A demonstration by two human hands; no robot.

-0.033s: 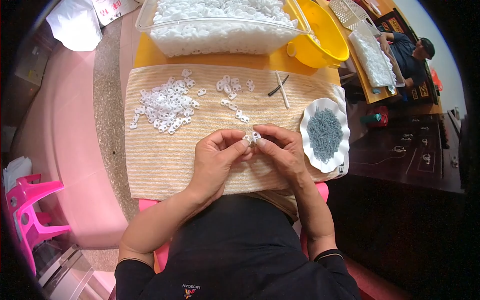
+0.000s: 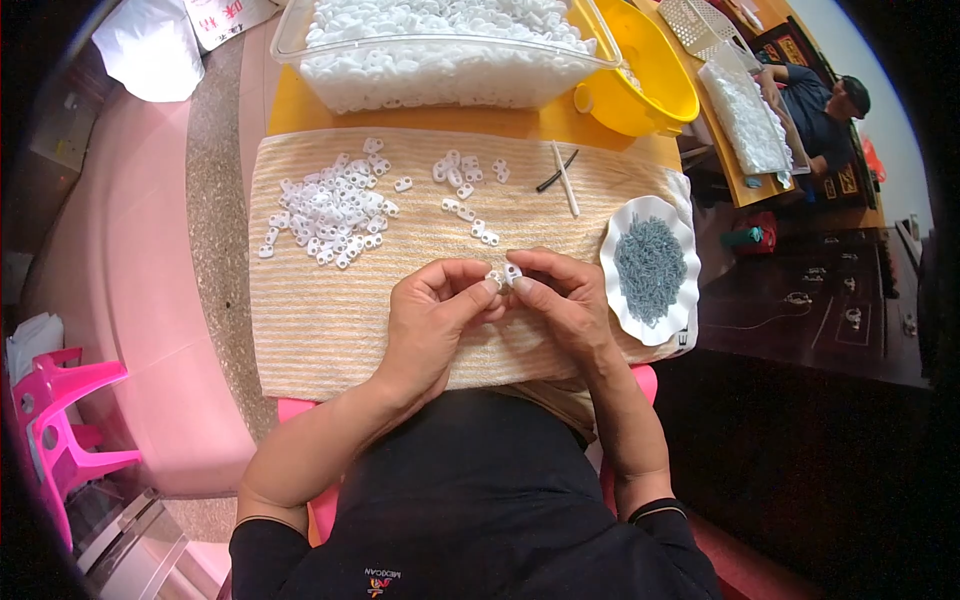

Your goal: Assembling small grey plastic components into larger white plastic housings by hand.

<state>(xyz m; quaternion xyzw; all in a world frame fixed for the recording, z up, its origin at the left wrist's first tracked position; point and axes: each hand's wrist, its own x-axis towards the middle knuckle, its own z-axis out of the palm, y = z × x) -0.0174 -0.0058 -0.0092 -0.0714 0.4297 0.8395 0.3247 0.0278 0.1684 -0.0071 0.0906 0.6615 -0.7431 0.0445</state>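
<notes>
Near the front middle of the towel, my left hand (image 2: 435,310) pinches a small white two-hole plastic piece (image 2: 493,277) between thumb and forefinger. Right beside it, my right hand (image 2: 568,305) grips another white plastic piece (image 2: 513,272) the same way. The pieces sit edge to edge; whether they are joined I cannot tell. A loose pile of the same white pieces (image 2: 335,205) lies to the left. Several more form a small cluster (image 2: 460,168) and a short row (image 2: 470,217) beyond my hands. On the right, a white wavy-edged dish (image 2: 612,290) holds many small grey-blue pins or tubes (image 2: 650,265).
A striped towel (image 2: 320,340) covers the near table. A white stick (image 2: 565,180) crosses a black one (image 2: 546,185). Behind stand a clear bin (image 2: 440,75) of white pieces and a yellow basin (image 2: 640,95). A pink stool (image 2: 75,400) stands left; another person (image 2: 815,110) sits far right.
</notes>
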